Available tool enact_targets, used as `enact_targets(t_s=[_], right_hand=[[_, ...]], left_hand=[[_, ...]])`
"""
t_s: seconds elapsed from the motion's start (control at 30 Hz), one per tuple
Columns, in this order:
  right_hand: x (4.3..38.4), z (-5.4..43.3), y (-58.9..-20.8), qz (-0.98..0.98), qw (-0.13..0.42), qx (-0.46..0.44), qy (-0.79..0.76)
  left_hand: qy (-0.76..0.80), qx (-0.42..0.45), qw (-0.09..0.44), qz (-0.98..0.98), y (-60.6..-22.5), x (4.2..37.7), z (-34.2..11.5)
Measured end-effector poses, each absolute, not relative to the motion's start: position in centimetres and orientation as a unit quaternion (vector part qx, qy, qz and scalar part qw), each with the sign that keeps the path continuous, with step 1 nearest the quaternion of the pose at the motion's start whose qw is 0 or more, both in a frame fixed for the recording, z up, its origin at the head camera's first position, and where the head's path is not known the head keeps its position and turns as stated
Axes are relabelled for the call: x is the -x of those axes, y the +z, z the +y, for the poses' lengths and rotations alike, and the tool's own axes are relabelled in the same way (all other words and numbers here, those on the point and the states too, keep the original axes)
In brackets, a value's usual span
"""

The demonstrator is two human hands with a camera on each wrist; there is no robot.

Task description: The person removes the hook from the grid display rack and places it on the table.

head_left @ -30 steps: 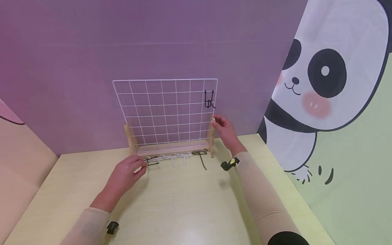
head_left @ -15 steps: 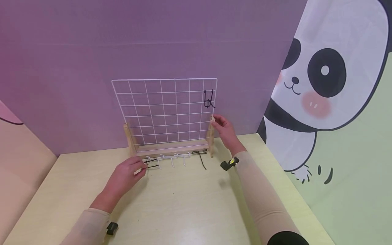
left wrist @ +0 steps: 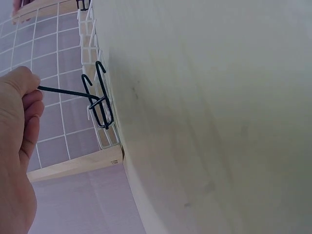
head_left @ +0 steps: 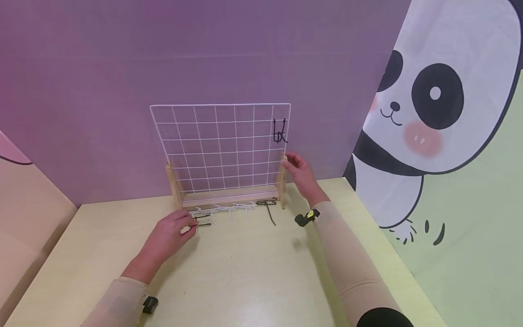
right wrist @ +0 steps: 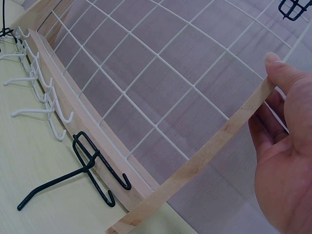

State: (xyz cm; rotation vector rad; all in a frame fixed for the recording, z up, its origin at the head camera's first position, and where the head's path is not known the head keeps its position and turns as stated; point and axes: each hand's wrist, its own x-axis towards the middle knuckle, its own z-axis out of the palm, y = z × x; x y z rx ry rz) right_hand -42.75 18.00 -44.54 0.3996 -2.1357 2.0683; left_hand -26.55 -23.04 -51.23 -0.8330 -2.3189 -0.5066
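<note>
In the head view my left hand (head_left: 171, 234) is low at the left front of a white wire grid panel (head_left: 220, 105). It pinches a black wire hook by the end of its long arm; the left wrist view shows the double-pronged end of this hook (left wrist: 101, 105), apart from the fingers. My right hand (head_left: 301, 175) grips the top of the right wooden upright (right wrist: 195, 158) of the stand between thumb and fingers. Another black hook (head_left: 279, 136) hangs on the grid at upper right.
Several white hooks (right wrist: 33, 112) lie in a row along the stand's wooden base bar (head_left: 229, 197). At the row's right end lies a black hook (right wrist: 61, 180), its arm pointing forward onto the pale table (head_left: 245, 272). A purple wall (head_left: 102, 113) rises behind.
The prongs of the black hook in my left hand have dipped slightly. My left hand stays nearly in place, and my right hand keeps its hold on the upright.
</note>
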Motion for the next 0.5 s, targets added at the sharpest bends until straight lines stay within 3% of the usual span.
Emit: enact_targets(t_s=[0.5], right_hand=[[42.92,18.04,-44.68,-0.709,0.069,-0.13,0.69]], left_hand=[[-0.197,0.281,0.183,-0.921,-51.3,25.96,-22.99]])
